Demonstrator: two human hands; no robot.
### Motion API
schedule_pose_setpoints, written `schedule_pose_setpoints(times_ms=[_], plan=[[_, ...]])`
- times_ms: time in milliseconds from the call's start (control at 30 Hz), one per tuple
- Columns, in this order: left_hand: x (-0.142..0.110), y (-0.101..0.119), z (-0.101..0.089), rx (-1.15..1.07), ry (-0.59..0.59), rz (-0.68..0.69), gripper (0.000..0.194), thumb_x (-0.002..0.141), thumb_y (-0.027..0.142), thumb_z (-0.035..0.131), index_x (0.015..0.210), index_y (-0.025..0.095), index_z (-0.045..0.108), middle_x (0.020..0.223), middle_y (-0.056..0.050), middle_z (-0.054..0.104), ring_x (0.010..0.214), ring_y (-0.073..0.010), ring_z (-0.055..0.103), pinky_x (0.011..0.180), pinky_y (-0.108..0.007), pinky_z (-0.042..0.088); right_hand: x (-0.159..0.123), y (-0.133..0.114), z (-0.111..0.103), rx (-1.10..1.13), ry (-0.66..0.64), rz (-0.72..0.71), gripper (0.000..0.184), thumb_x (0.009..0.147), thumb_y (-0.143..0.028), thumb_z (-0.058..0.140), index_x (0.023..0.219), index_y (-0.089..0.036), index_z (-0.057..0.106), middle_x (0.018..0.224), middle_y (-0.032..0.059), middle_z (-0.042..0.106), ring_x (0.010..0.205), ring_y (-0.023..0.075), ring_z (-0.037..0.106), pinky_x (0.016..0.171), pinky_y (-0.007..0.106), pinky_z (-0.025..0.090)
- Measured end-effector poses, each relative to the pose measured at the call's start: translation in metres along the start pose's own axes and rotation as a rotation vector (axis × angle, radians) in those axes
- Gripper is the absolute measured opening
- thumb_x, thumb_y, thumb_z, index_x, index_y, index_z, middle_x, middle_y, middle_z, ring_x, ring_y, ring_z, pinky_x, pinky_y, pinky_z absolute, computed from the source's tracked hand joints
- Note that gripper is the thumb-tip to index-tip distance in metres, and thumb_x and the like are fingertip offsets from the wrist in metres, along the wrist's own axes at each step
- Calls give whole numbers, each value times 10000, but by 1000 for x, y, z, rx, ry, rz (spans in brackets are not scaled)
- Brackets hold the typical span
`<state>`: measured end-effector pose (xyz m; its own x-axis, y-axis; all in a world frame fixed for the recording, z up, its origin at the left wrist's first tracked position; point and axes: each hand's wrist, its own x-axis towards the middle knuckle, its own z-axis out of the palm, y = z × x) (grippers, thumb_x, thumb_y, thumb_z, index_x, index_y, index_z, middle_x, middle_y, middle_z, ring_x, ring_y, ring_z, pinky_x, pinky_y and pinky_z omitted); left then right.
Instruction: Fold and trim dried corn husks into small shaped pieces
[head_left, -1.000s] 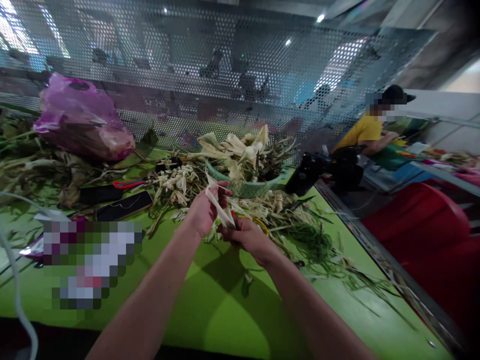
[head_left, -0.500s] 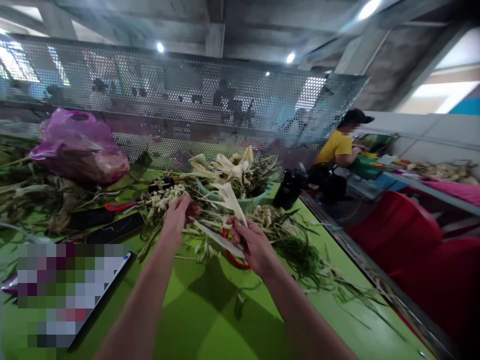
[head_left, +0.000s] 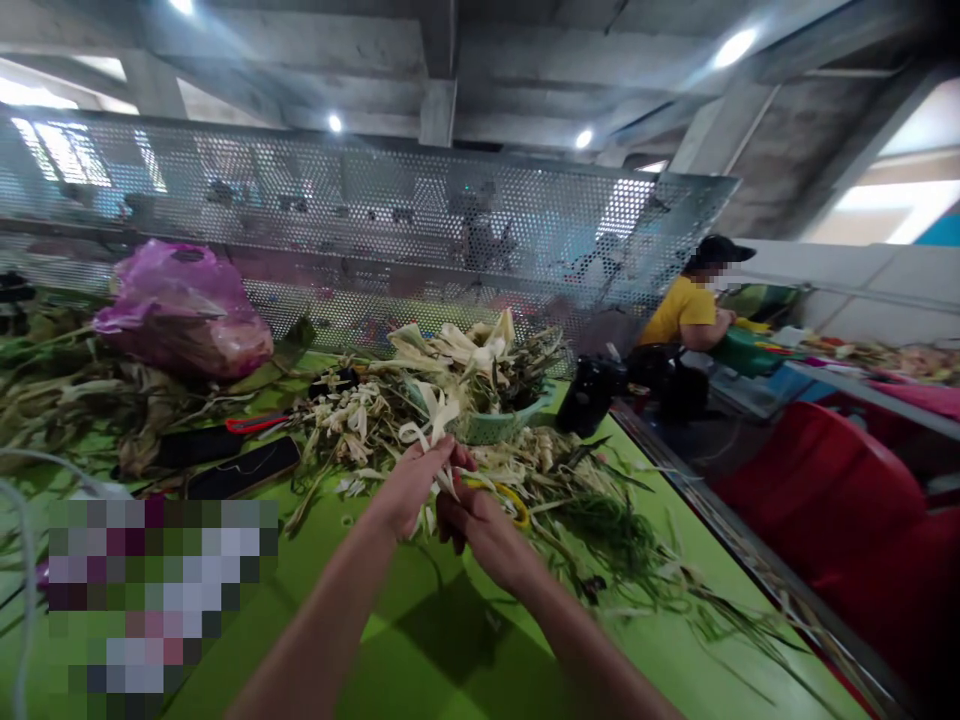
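Both my hands meet above the green table [head_left: 465, 660], in front of a heap of pale stalks and flowers [head_left: 375, 420]. My left hand [head_left: 416, 485] is closed round a pale leafy stalk [head_left: 431, 420] whose strips curl up above the fingers. My right hand [head_left: 480, 525] is closed just beside it on the stalk's lower end. A yellow-handled tool [head_left: 514, 498] lies on the table right behind my right hand. A teal basket [head_left: 499, 425] full of pale husks stands behind the heap.
A pink plastic bag [head_left: 184, 315] lies at the back left, with a dark phone [head_left: 244, 468] and red-handled scissors [head_left: 255, 424] nearby. A perforated metal screen [head_left: 375, 230] backs the table. Green trimmings [head_left: 630, 530] litter the right side. A person in a yellow shirt [head_left: 686, 310] works beyond.
My hands, apart half a second ago, have come together again on the stalk. The view has shifted slightly.
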<state>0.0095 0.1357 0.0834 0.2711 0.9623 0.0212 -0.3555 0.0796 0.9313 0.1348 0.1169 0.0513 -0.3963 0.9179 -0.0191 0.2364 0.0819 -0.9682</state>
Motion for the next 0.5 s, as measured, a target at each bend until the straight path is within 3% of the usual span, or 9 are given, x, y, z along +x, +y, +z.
schedule_pose_setpoints(times_ms=[133, 333, 500], plan=[[1, 7, -7, -125, 6, 54, 292, 800, 411, 577, 661, 154, 560, 664, -25, 569, 732, -145, 580, 698, -234, 451, -2, 0, 2, -97, -84, 14, 303, 897, -402, 418, 699, -181, 483, 644, 12, 598, 531, 104, 497, 496, 206, 370], [2, 10, -6, -259, 13, 18, 261, 791, 388, 605, 712, 146, 545, 542, 30, 465, 516, -86, 481, 562, -213, 425, -6, -2, 1, -291, -176, 42, 286, 900, -311, 382, 694, -172, 524, 684, 28, 636, 551, 106, 513, 528, 214, 363], [3, 9, -12, -337, -36, 45, 255, 793, 369, 618, 742, 131, 545, 528, 62, 375, 435, -30, 316, 443, -162, 283, -12, -18, 3, -484, -261, 20, 253, 861, -232, 422, 627, -170, 498, 664, 16, 623, 595, 108, 513, 576, 222, 341]])
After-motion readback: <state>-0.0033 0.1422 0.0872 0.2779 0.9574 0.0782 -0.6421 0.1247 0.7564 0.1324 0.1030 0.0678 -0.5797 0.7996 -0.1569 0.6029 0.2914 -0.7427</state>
